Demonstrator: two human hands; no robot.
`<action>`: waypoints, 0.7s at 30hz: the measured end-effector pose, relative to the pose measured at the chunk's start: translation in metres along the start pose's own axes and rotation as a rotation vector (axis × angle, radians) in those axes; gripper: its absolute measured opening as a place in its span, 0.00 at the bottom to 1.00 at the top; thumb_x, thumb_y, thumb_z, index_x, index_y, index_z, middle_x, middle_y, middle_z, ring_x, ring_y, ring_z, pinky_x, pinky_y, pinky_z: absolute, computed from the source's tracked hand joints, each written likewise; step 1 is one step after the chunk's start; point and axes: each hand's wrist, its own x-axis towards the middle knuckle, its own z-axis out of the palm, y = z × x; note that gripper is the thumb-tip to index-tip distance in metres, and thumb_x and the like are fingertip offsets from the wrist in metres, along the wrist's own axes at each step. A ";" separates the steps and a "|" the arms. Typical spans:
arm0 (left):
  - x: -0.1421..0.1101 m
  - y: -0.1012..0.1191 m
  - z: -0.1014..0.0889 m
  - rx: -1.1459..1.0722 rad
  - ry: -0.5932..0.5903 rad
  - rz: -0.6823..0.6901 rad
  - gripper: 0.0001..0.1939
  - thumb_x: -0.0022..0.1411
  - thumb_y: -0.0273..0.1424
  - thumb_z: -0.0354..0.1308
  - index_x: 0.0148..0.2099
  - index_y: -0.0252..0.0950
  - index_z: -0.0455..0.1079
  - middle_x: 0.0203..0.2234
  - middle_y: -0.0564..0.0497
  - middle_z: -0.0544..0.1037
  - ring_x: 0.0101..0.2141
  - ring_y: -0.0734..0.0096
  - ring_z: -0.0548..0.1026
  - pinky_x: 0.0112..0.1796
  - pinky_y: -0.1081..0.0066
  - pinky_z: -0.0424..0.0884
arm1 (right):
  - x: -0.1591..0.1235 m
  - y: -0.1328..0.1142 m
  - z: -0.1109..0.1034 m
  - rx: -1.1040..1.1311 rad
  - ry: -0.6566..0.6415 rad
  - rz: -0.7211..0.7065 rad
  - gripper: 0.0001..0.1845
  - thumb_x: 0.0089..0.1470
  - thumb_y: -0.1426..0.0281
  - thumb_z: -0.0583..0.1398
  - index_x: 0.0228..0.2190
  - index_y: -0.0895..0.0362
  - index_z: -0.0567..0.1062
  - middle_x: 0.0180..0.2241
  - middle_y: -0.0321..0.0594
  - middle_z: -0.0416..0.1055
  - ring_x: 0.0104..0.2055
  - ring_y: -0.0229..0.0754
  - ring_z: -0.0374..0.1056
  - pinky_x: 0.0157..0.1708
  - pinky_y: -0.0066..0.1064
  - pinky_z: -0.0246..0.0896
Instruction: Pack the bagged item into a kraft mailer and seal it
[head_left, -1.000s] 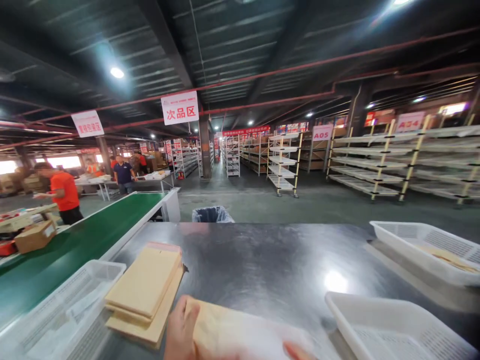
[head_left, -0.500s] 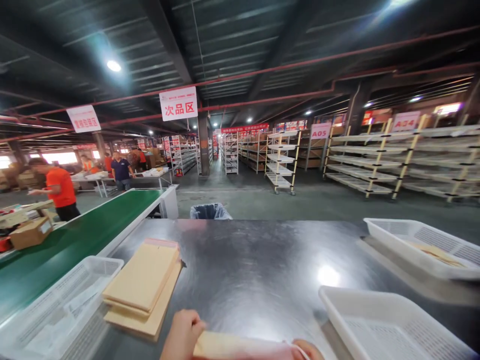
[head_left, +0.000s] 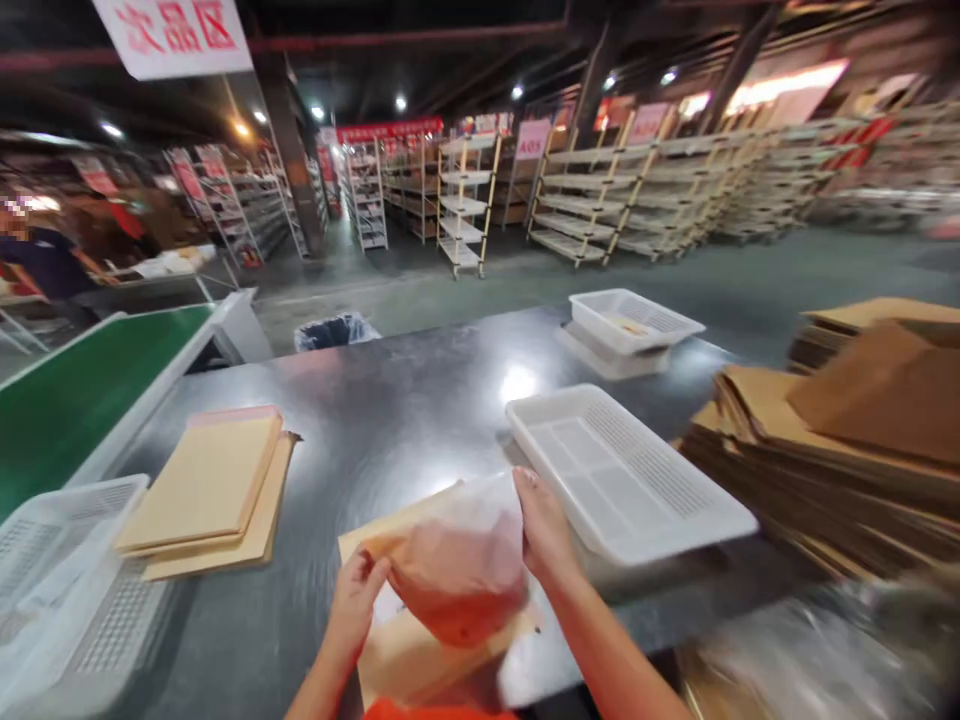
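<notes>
A translucent plastic bag, whitish at the top and orange-pink lower down, is stretched between my two hands. Its left side is pinched in the fingers of my left hand. My right hand grips the upper right corner, fingers closed on the film. What the bag contains, if anything, I cannot make out. Beneath it, on the table, lies a kraft envelope, partly covered by the bag. More padded envelopes are stacked to the left of my left hand.
A white plastic tray sits right of my hands, with a smaller tray behind. Flattened cardboard is piled at far right. Left are a white basket and a green conveyor. A lined bin stands beyond the table.
The view has turned right and down, bringing the cardboard pile into sight. My hands have come higher into view, with the bag now spread open between them.
</notes>
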 end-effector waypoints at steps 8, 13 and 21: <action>0.025 0.028 0.008 -0.045 0.295 0.053 0.22 0.56 0.51 0.58 0.27 0.38 0.61 0.15 0.63 0.61 0.17 0.81 0.59 0.20 0.79 0.58 | -0.004 -0.001 -0.032 -0.207 -0.712 0.004 0.31 0.32 0.60 0.73 0.40 0.57 0.74 0.32 0.36 0.72 0.32 0.40 0.66 0.30 0.28 0.60; 0.028 0.017 0.034 0.060 0.284 0.023 0.21 0.57 0.52 0.55 0.29 0.38 0.63 0.18 0.60 0.64 0.21 0.77 0.62 0.24 0.76 0.60 | 0.006 0.038 -0.022 -0.008 -0.444 0.125 0.22 0.44 0.52 0.66 0.34 0.56 0.77 0.34 0.38 0.74 0.36 0.44 0.69 0.37 0.33 0.64; 0.027 -0.081 0.084 0.860 -0.295 -0.069 0.20 0.67 0.38 0.36 0.33 0.37 0.65 0.30 0.46 0.74 0.34 0.65 0.73 0.38 0.65 0.68 | 0.019 0.057 -0.067 -0.320 0.108 -0.088 0.19 0.55 0.52 0.55 0.31 0.56 0.72 0.29 0.39 0.71 0.33 0.44 0.64 0.34 0.33 0.62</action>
